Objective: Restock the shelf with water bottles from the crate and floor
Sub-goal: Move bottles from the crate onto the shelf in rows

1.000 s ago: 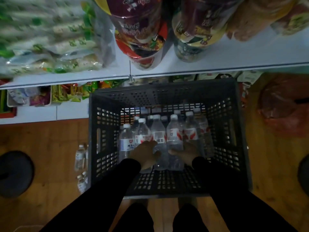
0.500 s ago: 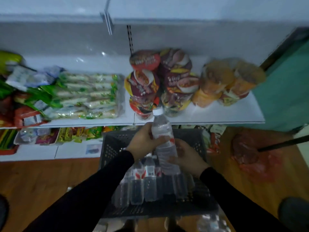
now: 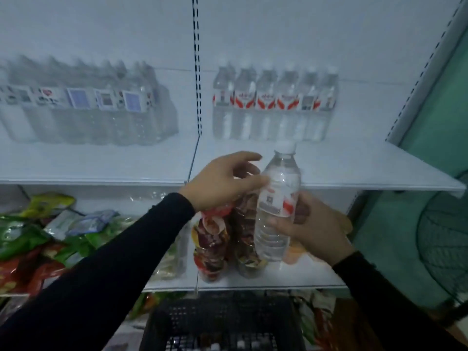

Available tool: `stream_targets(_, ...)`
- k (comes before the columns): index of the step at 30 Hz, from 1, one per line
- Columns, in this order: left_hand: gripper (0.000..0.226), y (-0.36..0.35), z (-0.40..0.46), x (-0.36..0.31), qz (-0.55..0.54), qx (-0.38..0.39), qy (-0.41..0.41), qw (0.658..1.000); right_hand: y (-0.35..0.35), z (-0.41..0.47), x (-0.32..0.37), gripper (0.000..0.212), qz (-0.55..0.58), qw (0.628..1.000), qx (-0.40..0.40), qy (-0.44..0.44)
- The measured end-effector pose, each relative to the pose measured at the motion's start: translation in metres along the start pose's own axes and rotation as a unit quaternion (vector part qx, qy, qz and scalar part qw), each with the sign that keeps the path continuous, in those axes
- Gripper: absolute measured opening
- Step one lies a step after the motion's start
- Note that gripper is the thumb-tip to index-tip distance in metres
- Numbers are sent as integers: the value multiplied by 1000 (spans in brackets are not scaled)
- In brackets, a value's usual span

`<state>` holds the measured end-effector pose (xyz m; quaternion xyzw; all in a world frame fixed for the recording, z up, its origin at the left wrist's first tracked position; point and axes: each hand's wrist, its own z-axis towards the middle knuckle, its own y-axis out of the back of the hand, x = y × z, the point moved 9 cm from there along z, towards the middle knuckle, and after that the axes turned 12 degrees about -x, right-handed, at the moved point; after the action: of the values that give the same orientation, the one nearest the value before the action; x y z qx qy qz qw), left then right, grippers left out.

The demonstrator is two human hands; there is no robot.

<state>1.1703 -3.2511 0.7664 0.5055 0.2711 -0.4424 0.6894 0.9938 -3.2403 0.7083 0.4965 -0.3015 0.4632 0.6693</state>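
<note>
Water bottle (image 3: 277, 202) held upright in front of the shelf (image 3: 354, 171), long axis near vertical with a slight lean, white cap up and a little to the right, base down toward the crate (image 3: 222, 323). Gripped low on its body by the right hand (image 3: 311, 230), fingers curled round the near side below the red-and-white label. Left hand (image 3: 222, 179) just left of the bottle's shoulder, grip loosely spread, thumb tip touching the clear plastic near the label's top edge, other fingers arched and free of it. Both arms in black sleeves. Further back on the same shelf, a row of bottles (image 3: 274, 105) with red labels standing upright against the white back panel on the right, and a blurred row with blue labels (image 3: 86, 102) to the left of the slotted upright. Below, snack packets (image 3: 38, 236) on the left and stacked cups (image 3: 215, 239) directly behind the hands. Dark crate at the near bottom edge.
</note>
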Motion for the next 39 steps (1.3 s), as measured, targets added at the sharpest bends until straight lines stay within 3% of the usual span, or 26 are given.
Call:
stream_targets(4, 52, 30, 42, 0, 225, -70, -29, 971, 52, 38, 25, 41, -27, 993, -110, 28)
stream_targets(9, 67, 9, 64, 62, 370, 8, 65, 927, 93, 79, 37, 40, -34, 978, -198, 50)
stream_targets(12, 66, 2, 69, 82, 419, 14, 65, 906, 111, 104, 28, 41, -45, 973, -225, 39)
stream_targets(19, 68, -1, 80, 94, 459, -27, 13, 888, 135, 154, -13, 52, -71, 961, -266, 20)
stream_targets(23, 66, 0, 83, 98, 461, -40, 3, 887, 140, 179, -31, 46, -59, 957, -284, 14)
stream_targets(28, 73, 0, 85, 100, 455, -38, 16, 889, 144, 203, -48, 53, -51, 950, -308, 18)
stream_targets(32, 81, 0, 85, 98, 453, -42, 14, 891, 138, 203, -63, 62, -73, 959, -275, 21)
stream_targets(39, 86, -2, 84, 95, 468, -39, 12, 883, 141, 209, -87, 51, -88, 958, -272, -1)
